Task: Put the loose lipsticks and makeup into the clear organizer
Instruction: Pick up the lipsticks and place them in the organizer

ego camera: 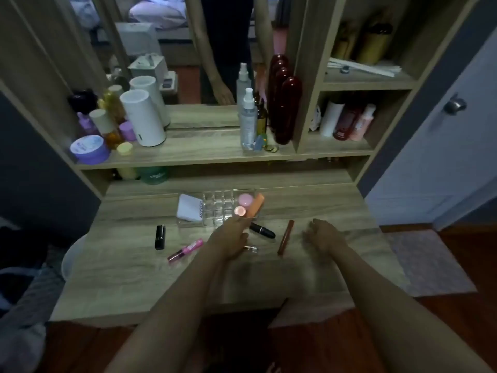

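On the worktop (134, 278) before the clear organizer (217, 207), left hand (228, 238) reaches with grip state indeterminate, right hand (322, 236) rests open beside the brown lip tube (286, 237): light, stiff, likely slippery, best pinched mid-barrel.

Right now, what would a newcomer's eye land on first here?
The clear organizer at the desk's middle, with pink-capped items and an orange tube glowing at its right end. The left hand reaches toward it; around it lie a black lipstick, a pink gloss and a long brown-red tube. The right hand rests nearby.
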Motion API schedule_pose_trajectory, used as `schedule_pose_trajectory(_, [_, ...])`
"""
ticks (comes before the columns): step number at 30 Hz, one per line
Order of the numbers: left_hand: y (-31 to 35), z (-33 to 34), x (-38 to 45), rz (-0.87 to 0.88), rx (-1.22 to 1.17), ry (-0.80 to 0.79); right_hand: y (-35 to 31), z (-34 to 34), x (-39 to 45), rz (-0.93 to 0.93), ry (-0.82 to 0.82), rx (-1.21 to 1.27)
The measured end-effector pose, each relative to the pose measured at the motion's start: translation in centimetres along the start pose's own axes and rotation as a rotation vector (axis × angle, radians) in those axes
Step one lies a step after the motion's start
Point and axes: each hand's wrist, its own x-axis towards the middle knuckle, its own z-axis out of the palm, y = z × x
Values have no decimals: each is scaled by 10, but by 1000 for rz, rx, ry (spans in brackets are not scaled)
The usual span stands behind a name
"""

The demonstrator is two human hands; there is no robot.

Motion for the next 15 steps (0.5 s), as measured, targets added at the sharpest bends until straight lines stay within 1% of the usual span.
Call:
schedule_pose_trajectory(3, [-25, -4, -8, -84, 36, 21, -14, 6, 4, 25, 17, -5])
schedule_pose_trajectory(5, [-35, -6, -11, -105, 38, 27, -20, 5, 2, 75, 2, -14])
schedule_pose_trajectory(8, [-48, -11, -17, -121, 33, 55, -33, 12, 6, 96, -12, -5])
schedule_pose_trajectory(12, [-59, -10, -23, -153, 22, 14, -39, 21, 12, 117, -9, 43])
schedule_pose_trajectory(15, [-65, -9, -28, -145, 4, 44, -45, 25, 12, 109, 35, 52])
